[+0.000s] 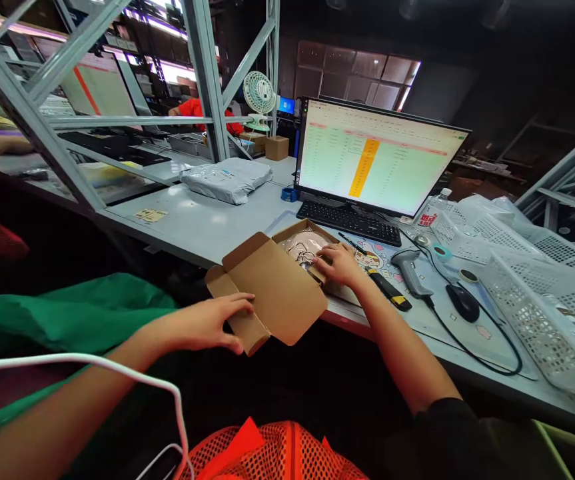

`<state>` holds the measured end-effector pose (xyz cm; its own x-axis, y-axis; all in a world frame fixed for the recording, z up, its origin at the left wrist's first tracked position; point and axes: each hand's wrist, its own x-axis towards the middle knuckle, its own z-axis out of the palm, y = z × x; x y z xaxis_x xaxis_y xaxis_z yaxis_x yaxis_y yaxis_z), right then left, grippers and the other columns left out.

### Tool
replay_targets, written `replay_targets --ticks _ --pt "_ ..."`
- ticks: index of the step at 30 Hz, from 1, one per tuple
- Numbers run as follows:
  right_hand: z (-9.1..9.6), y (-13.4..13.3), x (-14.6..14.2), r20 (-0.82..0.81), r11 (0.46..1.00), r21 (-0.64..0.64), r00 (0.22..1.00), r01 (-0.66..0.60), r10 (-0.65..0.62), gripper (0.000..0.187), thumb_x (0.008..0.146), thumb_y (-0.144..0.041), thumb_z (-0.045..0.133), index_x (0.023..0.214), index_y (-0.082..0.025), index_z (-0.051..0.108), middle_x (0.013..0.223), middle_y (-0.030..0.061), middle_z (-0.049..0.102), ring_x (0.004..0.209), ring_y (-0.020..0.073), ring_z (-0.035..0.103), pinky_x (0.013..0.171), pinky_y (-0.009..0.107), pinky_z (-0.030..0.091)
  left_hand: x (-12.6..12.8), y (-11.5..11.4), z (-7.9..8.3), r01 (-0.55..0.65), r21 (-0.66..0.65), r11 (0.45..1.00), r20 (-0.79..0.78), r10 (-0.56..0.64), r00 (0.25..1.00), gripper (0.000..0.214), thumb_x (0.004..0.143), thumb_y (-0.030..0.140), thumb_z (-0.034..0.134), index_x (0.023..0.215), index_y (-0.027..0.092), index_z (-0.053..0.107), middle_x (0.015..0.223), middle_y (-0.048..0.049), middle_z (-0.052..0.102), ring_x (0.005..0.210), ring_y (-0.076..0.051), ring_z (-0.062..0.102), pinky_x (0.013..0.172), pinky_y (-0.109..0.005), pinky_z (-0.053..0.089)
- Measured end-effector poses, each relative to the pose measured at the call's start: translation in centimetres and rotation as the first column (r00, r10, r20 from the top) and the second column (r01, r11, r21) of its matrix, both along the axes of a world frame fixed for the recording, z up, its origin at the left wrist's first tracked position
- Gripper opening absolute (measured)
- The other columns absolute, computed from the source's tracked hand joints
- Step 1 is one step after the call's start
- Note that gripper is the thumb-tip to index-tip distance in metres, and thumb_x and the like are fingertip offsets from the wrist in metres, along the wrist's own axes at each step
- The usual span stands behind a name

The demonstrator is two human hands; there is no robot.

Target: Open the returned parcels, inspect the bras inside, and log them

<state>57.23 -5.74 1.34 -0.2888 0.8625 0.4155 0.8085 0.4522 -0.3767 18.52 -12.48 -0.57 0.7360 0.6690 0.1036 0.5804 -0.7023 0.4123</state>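
A brown cardboard box [277, 293] sits at the desk's front edge, its lid folded open toward me and hanging over the edge. My left hand [217, 321] grips the lid's left side flap, thumb low and fingers above. Inside the box lies a pale, round-looking item in clear plastic [303, 244], with thin dark cord or wire on it; its exact kind is unclear. My right hand [340, 263] reaches over the box's right wall with bent fingers closed on the wrapped item. Its fingertips are partly hidden.
Behind the box stand a keyboard [350, 222] and a monitor [372, 157]. To the right are a yellow-black cutter [390, 290], a barcode scanner [412, 273], a mouse [462, 303] and white baskets [542, 320]. A grey parcel [227, 179] lies back left; a metal frame [207, 80] rises beyond.
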Motion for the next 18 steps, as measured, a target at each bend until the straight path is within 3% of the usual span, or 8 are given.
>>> replay_targets --ticks 2,3,5,7,9,12,15,18 --pt "-0.4 0.4 -0.1 -0.003 1.000 -0.002 1.000 0.011 -0.011 0.025 0.100 -0.044 0.066 0.095 -0.025 0.081 0.109 0.0092 0.081 0.113 0.0290 0.068 0.112 0.053 0.039 2.3 1.9 5.0 0.071 -0.161 0.984 -0.026 -0.076 0.997 0.048 0.095 0.061 0.068 0.130 0.028 0.071 0.123 -0.0089 0.081 0.105 -0.026 0.080 0.088 -0.032 0.061" --pt "-0.6 0.5 -0.2 -0.005 1.000 0.002 1.000 0.021 -0.021 0.025 0.099 -0.044 0.065 0.094 -0.024 0.081 0.109 0.0090 0.081 0.110 0.0283 0.068 0.110 0.051 0.040 4.0 3.2 7.4 0.088 -0.177 0.980 -0.011 -0.091 0.996 0.049 0.098 0.063 0.062 0.130 0.026 0.071 0.121 -0.0088 0.081 0.103 -0.025 0.080 0.088 -0.030 0.060" --pt "-1.1 0.4 -0.3 -0.014 0.999 0.016 0.999 0.039 -0.039 0.023 0.099 -0.041 0.064 0.096 -0.024 0.079 0.111 0.0085 0.081 0.110 0.0276 0.067 0.109 0.049 0.041 8.2 6.3 11.2 0.059 -0.084 0.995 -0.047 -0.063 0.997 0.051 0.098 0.062 0.059 0.129 0.023 0.072 0.123 -0.0109 0.080 0.103 -0.025 0.078 0.089 -0.031 0.056" --pt "-1.3 0.1 -0.3 -0.023 0.998 0.032 0.998 0.051 -0.051 0.021 0.098 -0.038 0.063 0.097 -0.024 0.078 0.110 0.0082 0.080 0.109 0.0274 0.067 0.108 0.047 0.041 12.7 9.7 13.2 -0.015 0.026 1.000 -0.191 0.020 0.981 0.049 0.097 0.056 0.062 0.123 0.018 0.075 0.120 -0.0152 0.080 0.103 -0.029 0.075 0.092 -0.035 0.054" --pt "-1.4 -0.3 -0.3 -0.037 0.996 0.059 0.997 0.068 -0.066 0.020 0.097 -0.036 0.061 0.097 -0.023 0.076 0.109 0.0088 0.080 0.109 0.0276 0.065 0.108 0.047 0.041 16.8 12.5 13.3 -0.101 0.060 0.993 -0.289 0.114 0.951 0.041 0.091 0.050 0.070 0.112 0.017 0.080 0.116 -0.0176 0.080 0.110 -0.033 0.072 0.097 -0.037 0.052" --pt "-1.6 -1.4 -0.1 -0.076 0.987 0.118 0.992 0.110 -0.101 0.019 0.098 -0.034 0.057 0.100 -0.023 0.072 0.111 0.0099 0.077 0.113 0.0281 0.062 0.110 0.047 0.039 20.5 15.3 11.0 -0.229 0.035 0.973 -0.323 0.228 0.919 0.041 0.077 0.049 0.084 0.099 0.014 0.082 0.104 -0.0208 0.080 0.111 -0.039 0.071 0.100 -0.041 0.052" --pt "-2.2 -3.0 0.7 -0.119 0.975 0.167 0.984 0.150 -0.131 0.018 0.099 -0.035 0.052 0.103 -0.023 0.066 0.112 0.0095 0.074 0.115 0.0280 0.060 0.112 0.048 0.038 21.2 16.7 8.4 -0.322 -0.048 0.946 -0.325 0.290 0.900 0.056 0.062 0.058 0.092 0.095 0.013 0.082 0.091 -0.0198 0.079 0.102 -0.040 0.073 0.095 -0.042 0.055" --pt "-3.3 -4.7 1.7 -0.148 0.970 0.176 0.978 0.169 -0.144 0.019 0.101 -0.037 0.048 0.104 -0.023 0.061 0.110 0.0099 0.070 0.110 0.0286 0.059 0.109 0.049 0.042 20.3 17.5 7.2 -0.314 -0.150 0.938 -0.218 0.278 0.936 0.066 0.055 0.061 0.092 0.098 0.012 0.082 0.090 -0.0168 0.079 0.092 -0.035 0.074 0.087 -0.038 0.057"
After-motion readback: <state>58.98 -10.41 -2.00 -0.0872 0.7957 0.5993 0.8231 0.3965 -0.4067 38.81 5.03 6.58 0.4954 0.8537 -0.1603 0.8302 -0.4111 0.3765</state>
